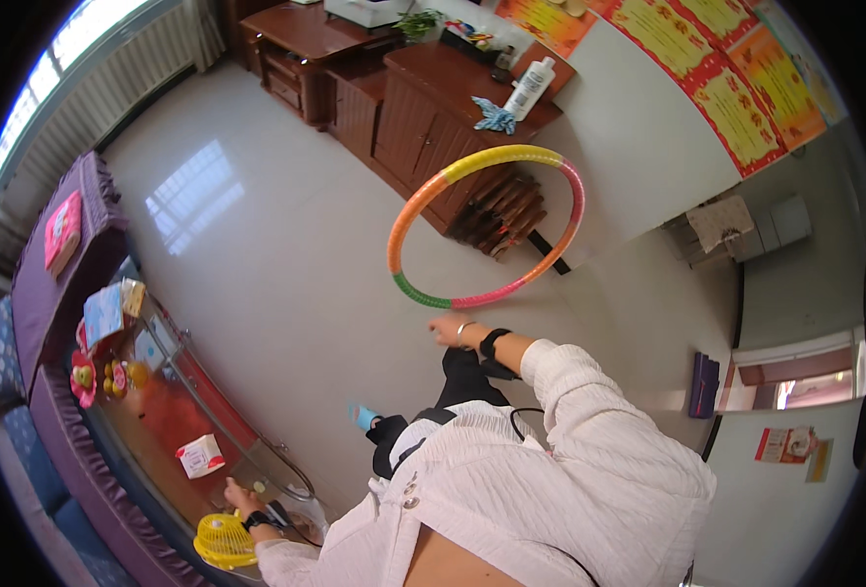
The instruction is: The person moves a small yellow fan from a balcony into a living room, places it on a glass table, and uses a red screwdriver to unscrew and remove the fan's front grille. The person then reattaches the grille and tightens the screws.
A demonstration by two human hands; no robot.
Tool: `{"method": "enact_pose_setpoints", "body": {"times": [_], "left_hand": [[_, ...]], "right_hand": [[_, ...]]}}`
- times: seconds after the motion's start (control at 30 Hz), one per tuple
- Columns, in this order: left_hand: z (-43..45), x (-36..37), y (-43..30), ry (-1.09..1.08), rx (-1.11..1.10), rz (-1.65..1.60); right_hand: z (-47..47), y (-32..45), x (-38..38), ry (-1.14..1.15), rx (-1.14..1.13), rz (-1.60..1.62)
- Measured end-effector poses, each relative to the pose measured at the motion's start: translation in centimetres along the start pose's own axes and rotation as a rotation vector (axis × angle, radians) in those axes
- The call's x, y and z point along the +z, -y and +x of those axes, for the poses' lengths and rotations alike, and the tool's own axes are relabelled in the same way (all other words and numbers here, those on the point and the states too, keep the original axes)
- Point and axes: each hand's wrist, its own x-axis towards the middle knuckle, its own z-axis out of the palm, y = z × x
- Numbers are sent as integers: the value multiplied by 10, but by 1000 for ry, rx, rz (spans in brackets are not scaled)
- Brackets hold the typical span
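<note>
My left hand (242,497) is over the edge of a glass-topped coffee table (253,458), just above a yellow plastic basket (225,541). Its fingers look apart, and nothing shows in them. A white and red box (200,456) sits on the table beyond that hand. My right hand (450,329) hangs over the floor with loosely bent fingers, and no held thing is visible. Just past it is a multicoloured hula hoop (486,155) in front of a wooden cabinet; whether hand and hoop touch is unclear. Both wrists wear black bands.
On the brown wooden cabinet (422,139) are a white bottle (530,89) and a blue cloth (494,116). Brown wooden pieces (503,213) are stacked by its end. A purple-covered sofa (73,455) runs behind the coffee table. A blue slipper (362,415) is on my foot.
</note>
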Motion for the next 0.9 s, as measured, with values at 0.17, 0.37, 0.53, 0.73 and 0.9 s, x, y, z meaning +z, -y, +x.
{"method": "enact_pose_setpoints", "body": {"times": [0.17, 0.37, 0.53, 0.73, 0.9], "left_hand": [[-56, 100, 48, 244, -91, 358], [-198, 181, 99, 443, -125, 598], [-313, 220, 142, 530, -68, 548], [-384, 277, 128, 683, -5, 617], [-422, 401, 50, 619, 736, 917]], "right_hand": [[7, -131, -103, -322, 269, -25], [55, -279, -270, -724, 322, -86], [95, -375, -335, -664, 402, -187], [81, -414, -329, -524, 120, -319], [-25, -371, -249, -423, -178, -101]]}}
